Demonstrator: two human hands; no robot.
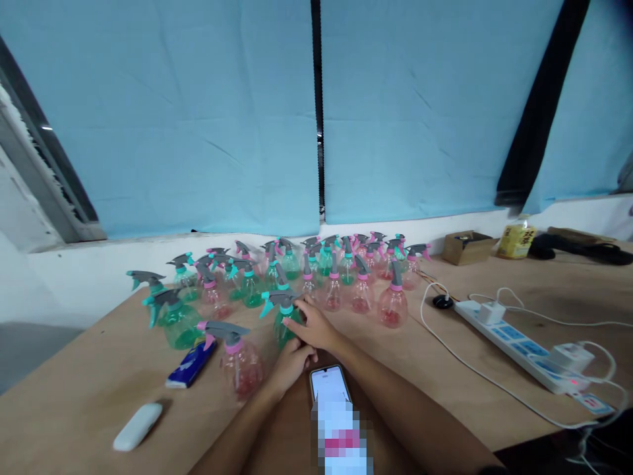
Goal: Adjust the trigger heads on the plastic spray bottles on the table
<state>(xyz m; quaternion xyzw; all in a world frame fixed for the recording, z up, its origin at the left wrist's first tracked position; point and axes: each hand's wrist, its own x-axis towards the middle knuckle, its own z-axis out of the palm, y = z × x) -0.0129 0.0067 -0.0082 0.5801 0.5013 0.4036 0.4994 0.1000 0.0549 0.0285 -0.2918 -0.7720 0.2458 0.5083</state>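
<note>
My right hand (315, 324) is closed around a green spray bottle (285, 330) with a grey and teal trigger head, its fingers on the bottle's near side and neck. Just below, my left hand (293, 361) has its fingers curled inward near the bottle's base; what they hold, if anything, is hidden. To the left stands a pink spray bottle (242, 369) with a grey and pink head. Another green spray bottle (180, 324) is farther left. Behind my hands, several pink and green spray bottles stand in a cluster, one of them a pink bottle (393, 307) at the right.
A phone (330, 386) lies before me, partly pixelated. At left are a blue packet (190, 365) and a white case (138, 427). A power strip (514, 343) with cables runs along the right. Farther back sit a cardboard box (467, 249) and a yellow-labelled jug (515, 241).
</note>
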